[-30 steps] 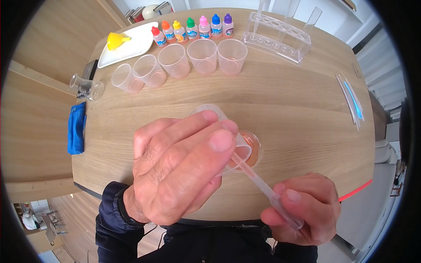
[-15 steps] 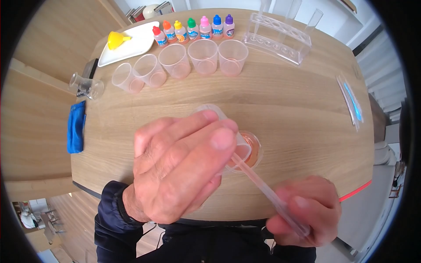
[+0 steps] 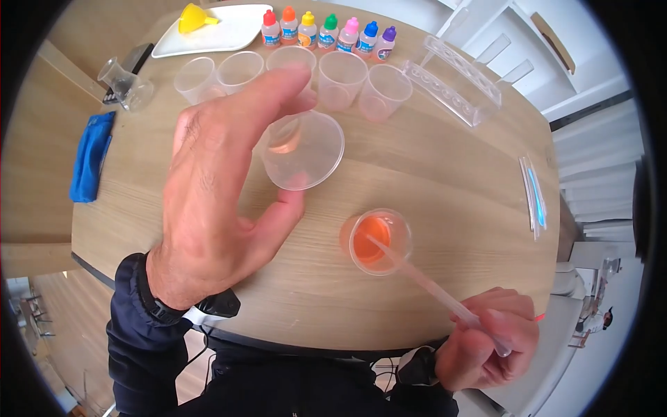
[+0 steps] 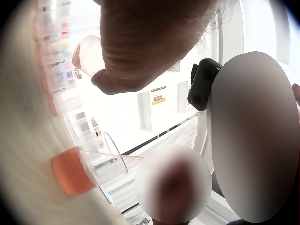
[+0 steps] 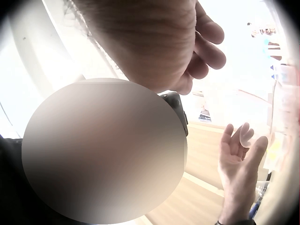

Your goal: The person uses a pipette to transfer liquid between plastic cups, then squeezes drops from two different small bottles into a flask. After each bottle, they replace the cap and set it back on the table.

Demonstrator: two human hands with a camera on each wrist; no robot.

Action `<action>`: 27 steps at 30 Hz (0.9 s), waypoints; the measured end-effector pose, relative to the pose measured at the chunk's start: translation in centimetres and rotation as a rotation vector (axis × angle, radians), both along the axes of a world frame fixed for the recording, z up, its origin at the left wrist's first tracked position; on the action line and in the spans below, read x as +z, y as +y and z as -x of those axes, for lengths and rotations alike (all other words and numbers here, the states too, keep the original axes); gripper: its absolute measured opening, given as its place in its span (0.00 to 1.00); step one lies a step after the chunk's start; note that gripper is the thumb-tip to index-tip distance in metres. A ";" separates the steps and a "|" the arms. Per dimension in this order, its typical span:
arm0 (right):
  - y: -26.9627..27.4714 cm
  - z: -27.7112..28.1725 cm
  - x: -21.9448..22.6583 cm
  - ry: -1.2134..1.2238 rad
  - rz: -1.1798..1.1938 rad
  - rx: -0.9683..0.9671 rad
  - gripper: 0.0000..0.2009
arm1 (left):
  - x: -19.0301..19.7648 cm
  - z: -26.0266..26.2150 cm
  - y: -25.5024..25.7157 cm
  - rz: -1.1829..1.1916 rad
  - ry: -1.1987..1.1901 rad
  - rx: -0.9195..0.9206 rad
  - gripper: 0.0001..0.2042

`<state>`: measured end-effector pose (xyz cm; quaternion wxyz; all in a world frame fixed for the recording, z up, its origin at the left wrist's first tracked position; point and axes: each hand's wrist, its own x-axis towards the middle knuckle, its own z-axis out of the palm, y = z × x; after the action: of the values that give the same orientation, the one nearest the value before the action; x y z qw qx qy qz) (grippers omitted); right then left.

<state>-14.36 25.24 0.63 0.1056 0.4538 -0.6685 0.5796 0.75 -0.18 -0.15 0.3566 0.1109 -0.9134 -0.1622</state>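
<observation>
My left hand [image 3: 215, 181] holds a clear plastic cup [image 3: 313, 156] between thumb and fingers, tilted with its mouth to the right; a little orange tint shows near its base. Below and to the right, a second clear cup [image 3: 401, 240] stands upright on the table with orange liquid [image 3: 368, 244] in it. A translucent plastic pipette [image 3: 434, 286] slants into this cup from the right. Curled around the pipette's bulb end are the fingers of my right hand [image 3: 490, 340]. The left wrist view also shows the orange liquid [image 4: 72, 171].
Several clear cups [image 3: 385, 90] line the back, before capped dropper bottles [image 3: 347, 38]. A white tray [image 3: 243, 31] with a yellow funnel [image 3: 193, 19], a flask [image 3: 128, 87] and a blue cloth [image 3: 90, 156] lie left. A test tube rack [image 3: 451, 80] and wrapped sticks [image 3: 533, 198] are right.
My left hand has carried its cup up and left, away from the standing cup. The pipette's tip now points into the standing cup. The head view has shifted.
</observation>
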 end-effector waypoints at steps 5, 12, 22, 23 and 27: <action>0.3 0.5 0.0 0.044 -0.017 0.069 0.19 | -0.1 0.0 0.0 0.026 0.009 -0.003 0.46; 0.5 2.4 -0.4 0.079 0.100 0.234 0.17 | -0.1 0.2 0.1 0.061 0.038 0.006 0.45; 0.9 1.0 0.1 0.061 0.003 0.092 0.16 | -0.5 1.6 0.3 -0.288 0.012 -0.107 0.45; 0.8 1.7 0.1 0.107 0.007 0.138 0.16 | -0.3 2.2 0.2 -0.280 0.006 -0.124 0.45; 0.1 2.0 0.0 0.137 0.052 0.160 0.19 | 0.6 5.9 -0.8 -0.170 -0.042 -0.189 0.43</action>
<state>-16.40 25.35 0.64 0.1161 0.5413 -0.6060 0.5712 -5.18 -0.94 0.40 0.3098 0.0577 -0.9099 -0.2696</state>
